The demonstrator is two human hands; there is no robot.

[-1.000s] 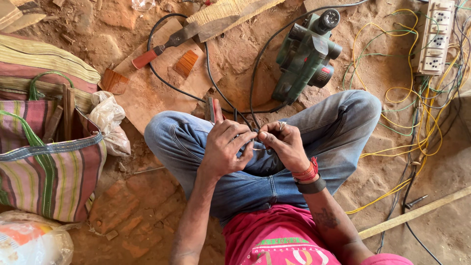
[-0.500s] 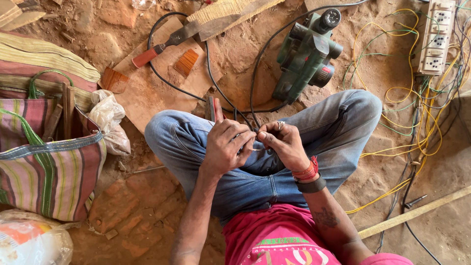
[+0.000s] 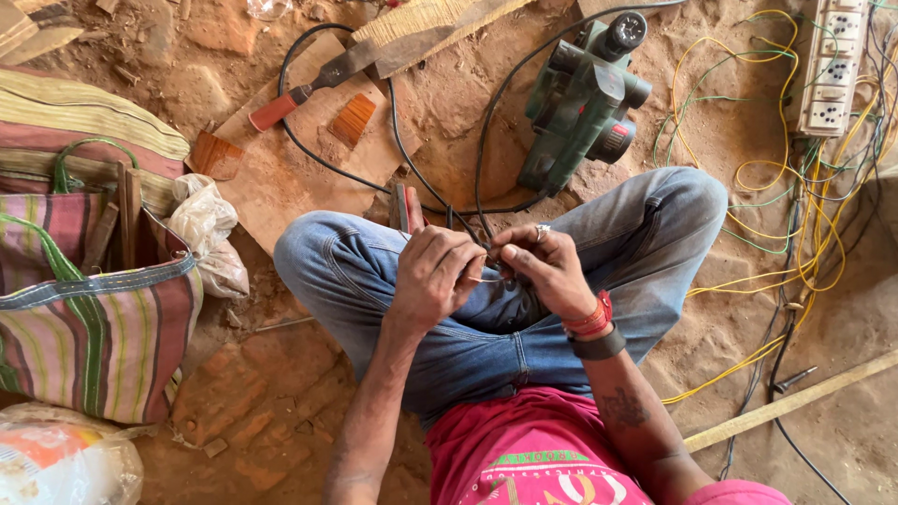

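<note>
You sit cross-legged on the dirt floor in blue jeans, and your two hands meet over your lap. Your left hand (image 3: 438, 273) is curled, with the fingers bent inward, and it pinches one end of a thin wire (image 3: 484, 278). Your right hand (image 3: 541, 266) is also curled and grips the other end of this wire between thumb and fingertips; the piece is very small, so I cannot tell more about its shape. The wire lies just between both hands, above your crossed legs. On your right wrist you wear red thread bands (image 3: 591, 318) and a dark strap (image 3: 599, 346). In front of your knees a green electric planer (image 3: 585, 103) rests on the ground, and its black cable (image 3: 402, 159) runs in a loop toward your legs. Left of the planer a chisel with a red handle (image 3: 309, 89) lies on a flat board (image 3: 281, 178). At your left side stands a striped bag (image 3: 94, 318), with a crumpled plastic bag (image 3: 206, 229) just beside it. At your right side yellow and green wires (image 3: 776, 206) spread over the ground, near a white socket strip (image 3: 832, 65).
</note>
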